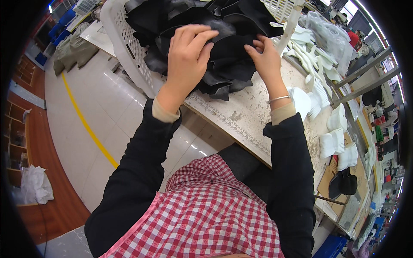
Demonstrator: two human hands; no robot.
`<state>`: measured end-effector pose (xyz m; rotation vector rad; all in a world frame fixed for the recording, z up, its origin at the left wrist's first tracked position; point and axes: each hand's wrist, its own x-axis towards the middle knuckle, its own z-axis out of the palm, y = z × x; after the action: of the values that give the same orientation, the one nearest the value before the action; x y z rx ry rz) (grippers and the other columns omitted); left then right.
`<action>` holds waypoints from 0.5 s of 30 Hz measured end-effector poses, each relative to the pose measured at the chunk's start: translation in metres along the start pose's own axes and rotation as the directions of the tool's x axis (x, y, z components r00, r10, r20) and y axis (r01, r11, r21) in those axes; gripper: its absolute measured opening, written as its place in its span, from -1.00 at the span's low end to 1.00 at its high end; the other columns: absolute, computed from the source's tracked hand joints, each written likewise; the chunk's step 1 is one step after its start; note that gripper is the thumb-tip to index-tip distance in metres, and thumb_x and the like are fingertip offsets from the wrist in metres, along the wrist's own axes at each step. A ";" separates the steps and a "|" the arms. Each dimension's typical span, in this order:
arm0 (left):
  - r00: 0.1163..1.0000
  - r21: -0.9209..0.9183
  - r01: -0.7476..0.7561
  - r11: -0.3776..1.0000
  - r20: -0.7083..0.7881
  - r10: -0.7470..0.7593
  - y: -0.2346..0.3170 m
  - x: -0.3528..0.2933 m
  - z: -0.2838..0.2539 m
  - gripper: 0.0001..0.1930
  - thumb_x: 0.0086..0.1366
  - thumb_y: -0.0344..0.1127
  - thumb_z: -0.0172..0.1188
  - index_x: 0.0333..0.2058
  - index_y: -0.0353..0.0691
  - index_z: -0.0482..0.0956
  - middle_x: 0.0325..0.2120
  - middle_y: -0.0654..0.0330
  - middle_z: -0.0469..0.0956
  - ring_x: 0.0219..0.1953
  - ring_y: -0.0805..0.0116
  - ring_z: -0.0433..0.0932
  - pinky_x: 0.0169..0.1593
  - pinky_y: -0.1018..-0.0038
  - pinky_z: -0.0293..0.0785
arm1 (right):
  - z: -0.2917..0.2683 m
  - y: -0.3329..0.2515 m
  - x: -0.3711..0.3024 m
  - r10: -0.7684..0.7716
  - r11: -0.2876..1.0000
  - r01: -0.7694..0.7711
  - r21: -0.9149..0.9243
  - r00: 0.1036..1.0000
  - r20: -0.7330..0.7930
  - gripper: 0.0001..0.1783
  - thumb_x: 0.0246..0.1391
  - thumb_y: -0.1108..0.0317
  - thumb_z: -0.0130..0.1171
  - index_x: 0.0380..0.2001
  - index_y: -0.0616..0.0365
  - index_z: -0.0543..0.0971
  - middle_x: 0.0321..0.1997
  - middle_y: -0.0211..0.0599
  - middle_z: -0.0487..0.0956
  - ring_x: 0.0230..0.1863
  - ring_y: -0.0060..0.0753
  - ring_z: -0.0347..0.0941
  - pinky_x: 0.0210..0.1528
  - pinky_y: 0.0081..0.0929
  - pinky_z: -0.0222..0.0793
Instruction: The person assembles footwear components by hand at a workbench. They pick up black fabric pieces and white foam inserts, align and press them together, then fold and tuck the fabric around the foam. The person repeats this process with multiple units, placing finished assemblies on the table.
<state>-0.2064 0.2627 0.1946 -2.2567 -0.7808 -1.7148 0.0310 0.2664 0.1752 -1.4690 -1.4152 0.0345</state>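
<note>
A heap of black, leather-like cut pieces fills the front of a white perforated plastic basket and spills onto the worktable edge. My left hand is over the left part of the heap, fingers bent and the thumb apart from them, with nothing seen between. At the right side of the heap my right hand has its thumb and fingers slightly apart, close against the black pieces. Whether its fingertips touch a piece is hard to make out.
The white basket overhangs the worktable. To the right lie white pleated pieces, pale cut strips, clear plastic bags and a black piece. Grey sacks and a yellow floor line are at left.
</note>
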 end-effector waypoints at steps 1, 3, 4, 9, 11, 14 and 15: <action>1.000 0.067 0.003 0.998 0.015 -0.004 -0.004 0.002 0.005 -0.70 0.15 -0.49 0.40 -0.10 -0.15 0.71 -0.04 0.17 0.61 0.10 0.10 0.50 0.11 0.24 0.43 | 0.000 0.004 -0.001 -0.075 0.997 0.074 0.019 0.997 0.036 -0.64 0.12 0.21 0.46 -0.02 0.03 0.72 -0.20 -0.27 0.73 -0.19 -0.23 0.63 -0.08 -0.29 0.52; 0.998 0.200 0.024 0.980 0.056 -0.035 -0.016 0.002 0.016 -0.65 0.12 -0.43 0.45 -0.07 -0.13 0.72 0.05 0.20 0.58 0.21 0.03 0.41 0.21 0.17 0.36 | -0.001 0.009 -0.010 -0.078 0.997 0.077 0.013 0.988 0.136 -0.70 0.11 0.23 0.46 -0.08 0.02 0.74 -0.21 -0.28 0.73 -0.21 -0.24 0.62 -0.10 -0.30 0.52; 0.993 0.236 0.032 0.971 0.099 -0.057 -0.024 0.001 0.020 -0.70 0.09 -0.38 0.49 -0.16 -0.15 0.72 0.11 0.21 0.54 0.24 -0.01 0.37 0.22 0.12 0.33 | 0.000 0.009 -0.021 -0.249 0.969 0.248 0.016 0.966 0.068 -0.81 0.05 0.36 0.45 -0.22 0.03 0.76 -0.26 -0.33 0.70 -0.21 -0.22 0.58 -0.13 -0.33 0.48; 0.980 0.332 -0.049 0.942 0.198 -0.019 -0.052 -0.015 0.042 -0.76 0.05 -0.35 0.51 -0.29 -0.20 0.69 0.08 0.21 0.56 0.20 0.03 0.40 0.17 0.12 0.34 | -0.018 0.011 -0.073 -0.552 0.812 0.567 -0.135 0.823 0.137 -0.79 -0.15 0.47 0.40 -0.37 -0.10 0.71 -0.35 -0.56 0.61 -0.17 -0.32 0.52 -0.04 -0.35 0.32; 0.982 0.339 -0.043 0.940 0.186 -0.023 -0.057 -0.018 0.051 -0.77 0.03 -0.35 0.52 -0.33 -0.21 0.70 0.05 0.22 0.56 0.19 0.04 0.40 0.18 0.12 0.34 | -0.022 0.010 -0.089 -0.575 0.781 0.604 -0.162 0.795 0.195 -0.79 -0.17 0.45 0.40 -0.40 -0.11 0.69 -0.36 -0.59 0.60 -0.18 -0.36 0.52 -0.05 -0.36 0.31; 0.991 0.305 0.017 0.952 0.123 -0.058 -0.063 -0.017 0.059 -0.80 0.01 -0.36 0.52 -0.38 -0.22 0.72 0.02 0.22 0.56 0.17 0.06 0.40 0.19 0.12 0.31 | -0.029 0.009 -0.102 -0.547 0.806 0.572 -0.153 0.818 0.176 -0.79 -0.19 0.46 0.37 -0.41 -0.12 0.67 -0.38 -0.60 0.57 -0.19 -0.39 0.52 -0.07 -0.38 0.30; 0.991 0.303 0.020 0.953 0.122 -0.060 -0.063 -0.018 0.061 -0.80 0.02 -0.36 0.52 -0.37 -0.21 0.72 0.02 0.22 0.56 0.17 0.06 0.40 0.19 0.12 0.31 | -0.032 0.008 -0.105 -0.550 0.807 0.572 -0.148 0.819 0.164 -0.78 -0.19 0.46 0.37 -0.41 -0.12 0.67 -0.39 -0.60 0.57 -0.19 -0.39 0.52 -0.07 -0.38 0.30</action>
<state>-0.1919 0.3382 0.1497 -2.1677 -1.0447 -1.3641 0.0260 0.1709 0.1212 -1.1504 -1.9486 -0.4099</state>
